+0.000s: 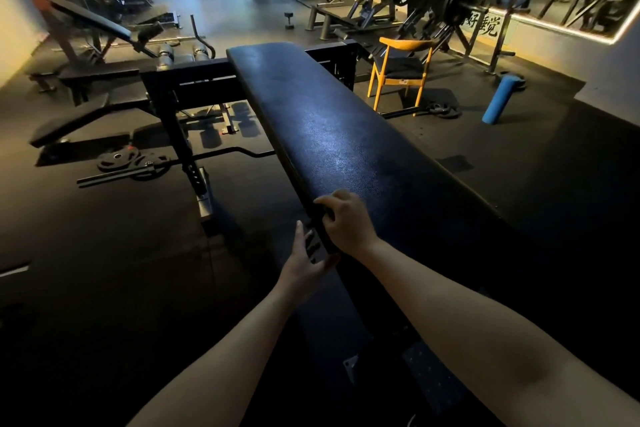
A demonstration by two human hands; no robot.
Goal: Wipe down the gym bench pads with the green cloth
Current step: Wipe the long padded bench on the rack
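A person is standing at the near end of a long black bench pad (346,135) that is running away toward the far side of the gym. Both hands are working at the pad's left edge, near the person.

The right hand (348,220) is lying on top of the edge with its fingers (323,201) curling down over the side. The fingers seem to be gripping a dark strip (320,230) there, but the light is too dim to tell if it is the green cloth or part of the pad. The left hand (303,262) is reaching in just below, with its fingers straight and spread, holding nothing and touching the side of the pad.

No green cloth is showing plainly anywhere.

The top of the pad is shining a little in the middle, but that could be only the light. Nothing is showing which parts are already wiped. It looks like the person is busy with the near left edge, and the long top and the far end are probably still waiting.

A yellow chair (401,62) and a blue roller (500,99) are standing far off on the right.
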